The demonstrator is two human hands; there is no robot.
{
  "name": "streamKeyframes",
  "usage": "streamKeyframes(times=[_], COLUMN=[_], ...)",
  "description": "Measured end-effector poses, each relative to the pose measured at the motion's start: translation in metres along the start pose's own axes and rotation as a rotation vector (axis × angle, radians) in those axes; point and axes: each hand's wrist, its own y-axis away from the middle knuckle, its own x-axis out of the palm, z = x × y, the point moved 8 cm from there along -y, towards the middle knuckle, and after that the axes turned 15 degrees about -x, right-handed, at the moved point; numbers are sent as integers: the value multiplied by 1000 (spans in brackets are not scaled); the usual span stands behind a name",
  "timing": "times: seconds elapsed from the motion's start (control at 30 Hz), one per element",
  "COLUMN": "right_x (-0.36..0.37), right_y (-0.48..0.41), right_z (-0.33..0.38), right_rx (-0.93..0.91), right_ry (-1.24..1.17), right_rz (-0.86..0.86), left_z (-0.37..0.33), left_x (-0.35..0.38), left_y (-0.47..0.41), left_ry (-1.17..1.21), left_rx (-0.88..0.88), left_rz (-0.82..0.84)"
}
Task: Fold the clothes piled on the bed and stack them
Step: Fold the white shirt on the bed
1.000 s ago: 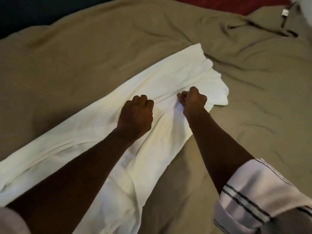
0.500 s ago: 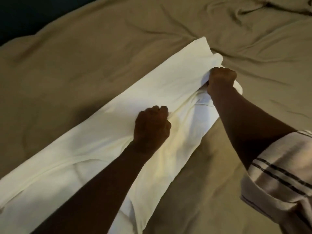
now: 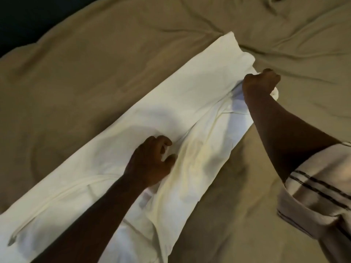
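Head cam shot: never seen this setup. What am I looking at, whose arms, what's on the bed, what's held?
There is no robot here. A person wears one wide-angle camera on the head, and it looks forward and down, so the two bare arms are the wearer's own. A long white cloth lies slantwise across a rumpled tan bedcover. The right hand is closed in a fist on the cloth's far end. The left hand rests on its middle with fingers curled; whether it pinches any fabric is unclear. A striped sleeve shows at the right.
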Motion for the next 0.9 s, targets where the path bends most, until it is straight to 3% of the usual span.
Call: streamKeyframes(times=[0.13, 0.33, 0.43, 0.63, 0.7, 0.8, 0.9], right_x=[-29, -47, -55, -103, -107, -94, -85], right_y=[30, 49, 40, 27, 27, 36, 34], right_z=[-15, -74, -77, -101, -121, -151, -149], right_rx=[-70, -210, -217, 17, 124, 449, 462], right_ry=[178, 186, 58, -241, -271, -323, -430], right_rz=[-126, 36, 47, -274, -218, -48, 49], left_z=[-13, -27, -41, -54, -60, -69, -79], left_x=[-8, 38, 44, 46, 54, 68, 80], left_y=[-5, 29, 43, 67, 73, 80, 89], left_ry=[-84, -160, -132, -25, -35, -76, -112], left_rx=[7, -46, 8, 134, 226, 340, 447], left_rz=[-99, -42, -174, -276, -227, -160, -147])
